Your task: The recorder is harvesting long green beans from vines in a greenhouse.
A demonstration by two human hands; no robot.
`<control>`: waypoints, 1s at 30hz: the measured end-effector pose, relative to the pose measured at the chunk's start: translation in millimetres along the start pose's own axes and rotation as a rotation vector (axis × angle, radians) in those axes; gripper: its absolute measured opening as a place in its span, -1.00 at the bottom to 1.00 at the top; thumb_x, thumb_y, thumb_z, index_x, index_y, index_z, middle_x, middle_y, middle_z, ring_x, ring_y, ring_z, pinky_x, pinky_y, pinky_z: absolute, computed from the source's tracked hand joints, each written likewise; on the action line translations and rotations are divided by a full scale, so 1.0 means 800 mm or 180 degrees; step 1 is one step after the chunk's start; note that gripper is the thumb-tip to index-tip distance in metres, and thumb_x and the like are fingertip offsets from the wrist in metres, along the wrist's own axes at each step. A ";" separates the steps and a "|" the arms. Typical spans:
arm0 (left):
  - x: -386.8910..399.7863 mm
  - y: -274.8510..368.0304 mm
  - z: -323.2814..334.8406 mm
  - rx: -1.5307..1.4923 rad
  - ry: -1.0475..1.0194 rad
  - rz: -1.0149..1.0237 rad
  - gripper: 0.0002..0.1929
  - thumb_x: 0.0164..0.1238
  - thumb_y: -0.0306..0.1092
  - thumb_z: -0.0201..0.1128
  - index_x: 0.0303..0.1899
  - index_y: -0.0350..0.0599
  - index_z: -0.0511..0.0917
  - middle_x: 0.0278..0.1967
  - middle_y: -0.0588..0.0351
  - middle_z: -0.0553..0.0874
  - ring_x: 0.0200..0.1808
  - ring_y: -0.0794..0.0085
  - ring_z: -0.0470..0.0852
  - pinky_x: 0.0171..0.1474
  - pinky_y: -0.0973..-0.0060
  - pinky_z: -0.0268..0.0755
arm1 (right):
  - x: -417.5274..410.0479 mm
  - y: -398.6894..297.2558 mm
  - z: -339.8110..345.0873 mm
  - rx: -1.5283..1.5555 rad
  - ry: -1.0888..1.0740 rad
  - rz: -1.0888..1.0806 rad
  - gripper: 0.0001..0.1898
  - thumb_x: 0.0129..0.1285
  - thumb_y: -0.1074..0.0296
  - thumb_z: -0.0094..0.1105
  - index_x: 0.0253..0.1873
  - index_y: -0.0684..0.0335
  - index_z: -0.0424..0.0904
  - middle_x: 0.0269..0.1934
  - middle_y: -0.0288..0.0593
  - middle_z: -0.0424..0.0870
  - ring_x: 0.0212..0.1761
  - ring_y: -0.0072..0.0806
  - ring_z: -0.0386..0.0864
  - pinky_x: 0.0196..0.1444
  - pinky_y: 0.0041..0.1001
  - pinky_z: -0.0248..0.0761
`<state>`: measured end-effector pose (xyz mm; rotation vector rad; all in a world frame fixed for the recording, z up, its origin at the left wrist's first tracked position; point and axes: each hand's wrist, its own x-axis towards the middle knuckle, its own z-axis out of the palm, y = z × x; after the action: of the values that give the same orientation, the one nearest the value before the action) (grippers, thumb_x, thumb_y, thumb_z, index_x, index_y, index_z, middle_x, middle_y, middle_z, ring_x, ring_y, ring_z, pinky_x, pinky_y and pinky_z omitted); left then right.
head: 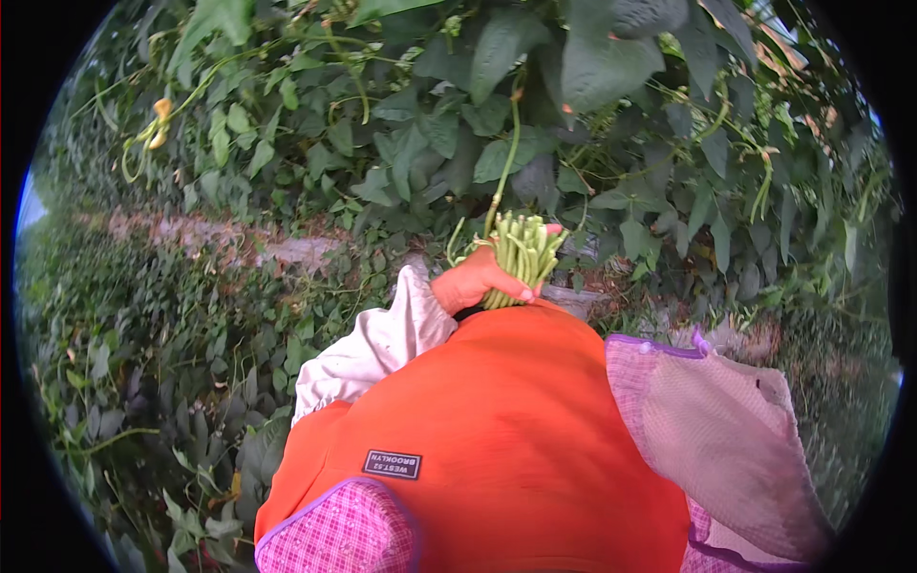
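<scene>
My left hand (476,279), in a pale sleeve (380,347), is closed around a thick bunch of long green beans (526,251). The cut or stem ends of the bunch point up and away from me, and my thumb lies across its near side. The lower part of the bunch is hidden behind my orange shirt (494,408). A single long bean (510,154) hangs from the vines, its lower end beside or behind the bunch; I cannot tell whether they touch. My right hand is out of view.
Dense leafy bean vines (430,136) rise before me, with thin pods (764,186) at the right and a pale yellow flower (162,118) at the left. Patches of bare ground (294,249) show below. Pink cloth flaps (716,422) hang at the picture's lower edges.
</scene>
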<state>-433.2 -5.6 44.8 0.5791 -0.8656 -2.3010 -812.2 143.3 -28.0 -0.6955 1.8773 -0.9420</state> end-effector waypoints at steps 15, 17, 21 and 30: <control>0.033 -0.009 0.010 0.0222 -0.0253 -0.0461 0.02 -0.25 -0.46 0.37 0.44 -0.19 0.13 -0.40 0.07 0.63 -0.36 0.36 0.60 -0.17 0.45 0.44 | -0.028 -0.188 0.156 0.1192 -0.2061 0.0038 -0.91 0.25 0.40 0.24 -0.23 0.27 0.58 -0.54 -0.41 0.48 -0.63 -0.74 0.32 -0.62 -0.68 0.12; 0.034 -0.009 0.010 0.0227 -0.0301 -0.0497 0.00 -0.25 -0.46 0.37 0.43 -0.21 0.16 -0.39 0.07 0.63 -0.36 0.36 0.60 -0.17 0.45 0.44 | -0.030 -0.183 0.157 0.1299 -0.2271 -0.0029 -0.92 0.24 0.42 0.23 -0.23 0.28 0.58 -0.53 -0.41 0.49 -0.64 -0.75 0.32 -0.62 -0.67 0.12; 0.039 -0.011 0.008 0.0411 -0.0442 -0.0643 -0.04 -0.25 -0.45 0.37 0.39 -0.28 0.20 -0.38 0.06 0.63 -0.35 0.37 0.61 -0.15 0.45 0.45 | -0.029 -0.178 0.158 0.1224 -0.2235 0.0061 -0.94 0.22 0.44 0.23 -0.25 0.28 0.58 -0.53 -0.40 0.50 -0.64 -0.74 0.31 -0.63 -0.67 0.11; 0.040 -0.008 0.017 0.0647 -0.0223 -0.0793 -0.53 -0.24 -0.47 0.38 -0.12 -0.25 0.55 -0.37 0.07 0.66 -0.35 0.38 0.63 -0.19 0.44 0.48 | -0.033 -0.168 0.156 0.1647 -0.2500 -0.0056 -0.95 0.17 0.45 0.18 -0.33 0.27 0.54 -0.42 -0.32 0.56 -0.46 -0.66 0.42 -0.38 -0.62 0.28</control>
<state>-466.8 -17.2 44.1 0.7336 -1.1254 -2.4845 -677.7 49.1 57.4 -0.6314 0.8935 -0.9296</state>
